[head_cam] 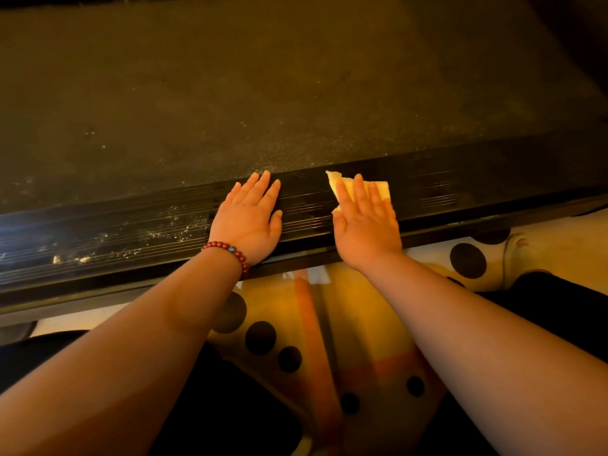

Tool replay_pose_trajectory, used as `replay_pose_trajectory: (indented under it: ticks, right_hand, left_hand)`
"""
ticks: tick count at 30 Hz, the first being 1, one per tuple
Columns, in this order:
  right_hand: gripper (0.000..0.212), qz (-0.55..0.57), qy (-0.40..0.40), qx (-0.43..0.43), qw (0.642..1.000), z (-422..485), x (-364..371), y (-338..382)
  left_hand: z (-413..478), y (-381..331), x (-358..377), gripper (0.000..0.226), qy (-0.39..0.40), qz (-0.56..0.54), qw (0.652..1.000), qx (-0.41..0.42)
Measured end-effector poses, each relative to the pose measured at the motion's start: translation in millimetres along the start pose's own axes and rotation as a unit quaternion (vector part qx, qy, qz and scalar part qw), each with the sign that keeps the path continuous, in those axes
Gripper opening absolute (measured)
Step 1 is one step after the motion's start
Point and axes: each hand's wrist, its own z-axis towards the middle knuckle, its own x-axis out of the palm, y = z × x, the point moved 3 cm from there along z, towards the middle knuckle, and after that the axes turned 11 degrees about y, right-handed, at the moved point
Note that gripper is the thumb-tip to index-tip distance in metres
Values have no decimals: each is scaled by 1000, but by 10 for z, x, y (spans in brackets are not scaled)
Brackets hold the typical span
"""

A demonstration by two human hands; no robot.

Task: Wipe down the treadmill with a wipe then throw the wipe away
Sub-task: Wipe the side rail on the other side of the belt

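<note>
The treadmill fills the upper half of the view: a dark belt (263, 93) and, nearer me, a ribbed black side rail (131, 225) running left to right. My right hand (367, 222) lies flat on the rail with straight fingers, pressing a pale folded wipe (381, 187) against it; the wipe's corners stick out past the fingertips. My left hand (250, 218) rests flat on the rail just left of it, fingers straight, holding nothing. A red bead bracelet sits on the left wrist.
Crumbs and dust specks (158, 228) lie on the rail left of my left hand, and a few are scattered on the belt. Below the rail is a light floor mat with black dots (467, 260) and orange stripes.
</note>
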Motion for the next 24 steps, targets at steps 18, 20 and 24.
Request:
replay_pose_trajectory:
  ticks: [18, 20, 24]
  right_hand:
    - [53, -31, 4, -117, 993, -98, 141, 348]
    - [52, -14, -3, -90, 996, -62, 87, 200]
    - [53, 11, -27, -3, 1000, -1, 46, 64]
  left_hand:
    - [-50, 48, 84, 56, -37, -4, 999, -23]
    - [-51, 46, 84, 56, -35, -2, 999, -22]
    - [-54, 40, 76, 55, -41, -1, 999, -23]
